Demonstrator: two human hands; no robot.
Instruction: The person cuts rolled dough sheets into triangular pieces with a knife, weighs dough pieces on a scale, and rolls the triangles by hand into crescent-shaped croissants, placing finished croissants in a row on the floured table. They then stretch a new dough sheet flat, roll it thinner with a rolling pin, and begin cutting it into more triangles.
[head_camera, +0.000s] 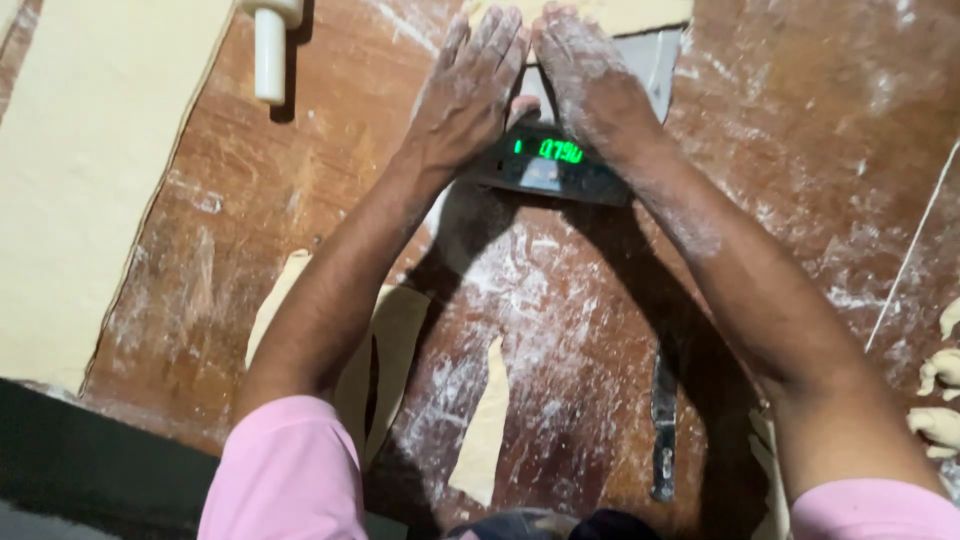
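My left hand (468, 88) and right hand (590, 80) lie flat, fingers straight and together, holding nothing — both pressed side by side over the digital scale (560, 165) at the bench's (800, 120) far edge. Dough strip (483, 425) and knife (664, 425) lie near the front edge.

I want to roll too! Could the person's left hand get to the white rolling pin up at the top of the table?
Probably yes. The left hand rests flat over the grey digital scale, and only bare, floury brown wooden table lies between it and the white rolling pin. Nothing seems to block the way.
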